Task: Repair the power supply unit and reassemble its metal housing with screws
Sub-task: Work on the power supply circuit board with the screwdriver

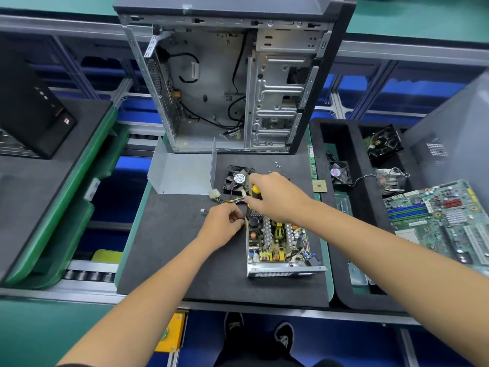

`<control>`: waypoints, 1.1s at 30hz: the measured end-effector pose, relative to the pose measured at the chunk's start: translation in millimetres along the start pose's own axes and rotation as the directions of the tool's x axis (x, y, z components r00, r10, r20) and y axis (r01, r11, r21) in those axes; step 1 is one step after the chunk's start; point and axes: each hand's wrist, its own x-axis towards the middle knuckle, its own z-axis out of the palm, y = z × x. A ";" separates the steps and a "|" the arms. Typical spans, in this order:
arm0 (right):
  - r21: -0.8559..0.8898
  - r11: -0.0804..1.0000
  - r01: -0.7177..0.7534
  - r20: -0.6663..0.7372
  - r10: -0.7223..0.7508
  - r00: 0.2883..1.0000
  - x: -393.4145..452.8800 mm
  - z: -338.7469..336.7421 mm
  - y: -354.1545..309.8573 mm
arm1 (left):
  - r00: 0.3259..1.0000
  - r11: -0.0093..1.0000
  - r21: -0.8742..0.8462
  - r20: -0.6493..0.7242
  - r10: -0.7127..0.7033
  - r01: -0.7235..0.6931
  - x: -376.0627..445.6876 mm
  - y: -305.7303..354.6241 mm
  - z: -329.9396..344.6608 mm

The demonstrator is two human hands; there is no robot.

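The open power supply unit (pixel 277 242) lies on the black foam mat (pixel 172 247), its circuit board with coils and heat sinks exposed. My right hand (pixel 275 197) is closed around a yellow and black screwdriver (pixel 254 191), held upright over the unit's far end. My left hand (pixel 223 226) pinches at the unit's far left corner beside the screwdriver tip; what it holds is hidden. The bent metal housing cover (pixel 182 173) stands to the left behind. A black fan (pixel 238 179) with coloured wires (pixel 230 200) lies past my hands. Loose screws (pixel 277 164) lie near the fan.
An open computer case (pixel 232 83) stands upright at the back of the mat. On the right a black foam tray (pixel 344 234) holds a small fan (pixel 340 172), a heat sink (pixel 390 180) and a motherboard (pixel 444 218). A processor chip (pixel 319 186) sits at the mat's edge.
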 end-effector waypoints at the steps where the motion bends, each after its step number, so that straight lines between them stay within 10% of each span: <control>1: -0.004 1.000 0.002 0.001 -0.002 1.000 0.7 0.0 -0.2 | 1.000 1.000 0.003 0.011 -0.012 0.012 0.3 0.0 0.9; 33: -0.145 0.987 0.064 0.063 -0.055 0.996 2.5 4.8 -7.8 | 0.971 0.952 -0.198 0.104 -0.216 0.233 9.6 -3.5 6.0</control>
